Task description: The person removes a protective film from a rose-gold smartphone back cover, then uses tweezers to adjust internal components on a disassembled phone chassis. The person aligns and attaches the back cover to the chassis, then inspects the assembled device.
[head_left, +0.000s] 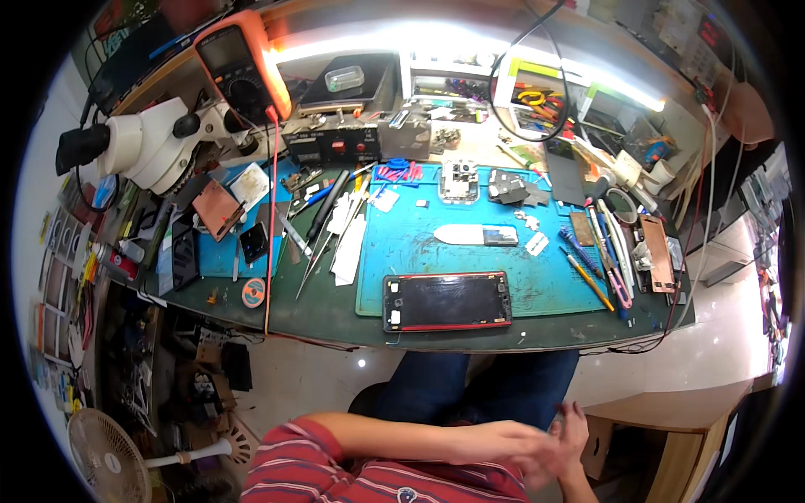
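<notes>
Both hands are together above my lap, back from the bench edge. My left hand (513,442) lies across my right palm, its fingers smeared by motion. Some fingers of my right hand (573,436) stretch up and stand apart, with nothing seen in them. Closest to the hands on the bench is a phone (446,301) with a dark face and red edges, lying flat at the front of the blue work mat (402,243). Behind it lies a white, pointed blade-like piece (457,234) with a grey end. A clear box (459,182) of small parts stands farther back.
Tweezers (619,281) and a yellow screwdriver (590,283) lie at the mat's right. To the left are a microscope (155,142), an orange multimeter (243,71) and a taut red cable (273,210). A black cable (495,67) loops above. A fan (105,457) stands below left.
</notes>
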{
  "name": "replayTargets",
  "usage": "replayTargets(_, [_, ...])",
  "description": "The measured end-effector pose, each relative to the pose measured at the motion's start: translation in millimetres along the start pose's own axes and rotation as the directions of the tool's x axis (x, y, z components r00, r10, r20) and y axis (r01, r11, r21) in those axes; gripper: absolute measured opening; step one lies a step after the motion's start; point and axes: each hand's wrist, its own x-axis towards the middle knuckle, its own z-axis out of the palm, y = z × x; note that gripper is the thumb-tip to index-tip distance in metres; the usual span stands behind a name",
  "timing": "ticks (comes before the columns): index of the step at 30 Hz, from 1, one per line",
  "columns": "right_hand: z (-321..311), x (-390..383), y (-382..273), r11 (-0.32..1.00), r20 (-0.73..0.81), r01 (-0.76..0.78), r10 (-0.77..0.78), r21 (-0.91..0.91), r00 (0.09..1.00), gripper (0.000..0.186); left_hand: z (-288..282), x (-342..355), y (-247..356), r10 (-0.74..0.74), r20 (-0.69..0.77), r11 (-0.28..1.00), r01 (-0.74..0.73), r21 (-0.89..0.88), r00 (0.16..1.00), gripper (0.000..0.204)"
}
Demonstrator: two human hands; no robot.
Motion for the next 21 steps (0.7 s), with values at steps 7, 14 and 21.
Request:
replayTargets(7, [-84.4, 93.4, -20.5, 0.956, -0.331, 0.276, -0.293, -0.098, 0.897, 0.030, 8.0, -140.5, 91.1, 0.662, -0.323, 0.671, -0.344, 0.657, 0.676, 0.057])
replayTargets(14, [-115.9, 249.6, -47.6, 0.975, -0.283, 0.204, -0.222, -0.091, 0.933, 0.026, -71.6, -228.9, 127.1, 0.999, 0.039, -0.038, 0.400, 0.916, 0.006, 0.047])
replayTargets(21, [-71.6, 384.4, -18.9, 0.991, -0.191, 0.037, -0.061, -0.126, 0.980, 0.026, -71.7, -178.0, 142.1, 0.986, 0.064, 0.023, 0.509, 0.860, -0.154, 0.044])
